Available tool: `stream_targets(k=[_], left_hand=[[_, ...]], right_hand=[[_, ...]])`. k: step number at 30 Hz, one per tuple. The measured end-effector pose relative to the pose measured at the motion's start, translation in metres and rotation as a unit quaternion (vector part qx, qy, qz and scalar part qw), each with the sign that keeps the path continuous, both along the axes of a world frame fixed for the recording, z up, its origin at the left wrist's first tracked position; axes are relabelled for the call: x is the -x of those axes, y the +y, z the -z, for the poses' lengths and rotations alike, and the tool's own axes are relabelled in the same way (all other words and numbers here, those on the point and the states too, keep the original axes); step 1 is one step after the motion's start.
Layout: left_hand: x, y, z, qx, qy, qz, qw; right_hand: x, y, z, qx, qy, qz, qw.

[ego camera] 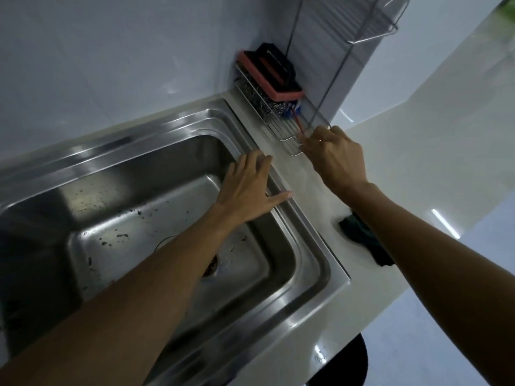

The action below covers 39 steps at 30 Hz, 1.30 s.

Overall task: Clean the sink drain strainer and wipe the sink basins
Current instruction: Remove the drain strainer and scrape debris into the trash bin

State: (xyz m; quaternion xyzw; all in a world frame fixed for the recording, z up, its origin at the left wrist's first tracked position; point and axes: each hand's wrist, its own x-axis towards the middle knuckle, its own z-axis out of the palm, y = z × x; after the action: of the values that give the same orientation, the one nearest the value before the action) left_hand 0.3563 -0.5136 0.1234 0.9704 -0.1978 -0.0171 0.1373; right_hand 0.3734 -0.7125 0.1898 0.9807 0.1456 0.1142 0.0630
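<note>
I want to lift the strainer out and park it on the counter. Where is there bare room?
The counter strip between the sink rim and the right hand is bare, as is the near corner below the dark cloth. The back corner is crowded by the wire rack with its scrubbers.

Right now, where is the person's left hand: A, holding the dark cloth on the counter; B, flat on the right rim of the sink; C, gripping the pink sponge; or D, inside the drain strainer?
B: the left hand lies open, fingers spread, on the sink rim, while the right hand reaches the wire rack.
</note>
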Motion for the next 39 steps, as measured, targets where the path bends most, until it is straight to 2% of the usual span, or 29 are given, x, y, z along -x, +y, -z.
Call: stream_targets(k=[8, 13, 17, 20, 23, 26, 32, 36, 39], left_hand=[[0.030, 0.031, -0.008, -0.018, 0.016, -0.016, 1.000], [0.072, 0.079, -0.012, -0.037, 0.021, -0.020, 0.999], [0.110, 0.136, -0.010, -0.078, 0.027, -0.049, 0.995], [0.140, 0.179, -0.001, -0.104, 0.062, -0.059, 0.991], [0.169, 0.214, 0.018, -0.124, 0.175, -0.085, 0.973], [0.194, 0.233, 0.042, -0.160, 0.245, -0.091, 0.952], [0.211, 0.232, 0.083, -0.107, 0.328, -0.138, 0.929], [0.209, 0.216, 0.101, -0.121, 0.332, -0.142, 0.925], [0.205, 0.205, 0.107, -0.114, 0.314, -0.174, 0.926]], right_hand=[[0.025, 0.015, -0.008, -0.042, -0.046, -0.009, 0.998], [0.070, 0.044, -0.016, -0.116, -0.075, 0.011, 0.990], [0.120, 0.086, -0.017, -0.188, -0.066, -0.029, 0.980], [0.152, 0.125, -0.010, -0.239, -0.031, -0.044, 0.969], [0.172, 0.161, 0.011, -0.251, 0.064, -0.043, 0.965], [0.183, 0.185, 0.040, -0.263, 0.162, -0.058, 0.949], [0.183, 0.206, 0.085, -0.319, 0.230, -0.040, 0.919], [0.172, 0.214, 0.099, -0.392, 0.291, -0.007, 0.872], [0.160, 0.218, 0.106, -0.478, 0.341, 0.029, 0.809]])
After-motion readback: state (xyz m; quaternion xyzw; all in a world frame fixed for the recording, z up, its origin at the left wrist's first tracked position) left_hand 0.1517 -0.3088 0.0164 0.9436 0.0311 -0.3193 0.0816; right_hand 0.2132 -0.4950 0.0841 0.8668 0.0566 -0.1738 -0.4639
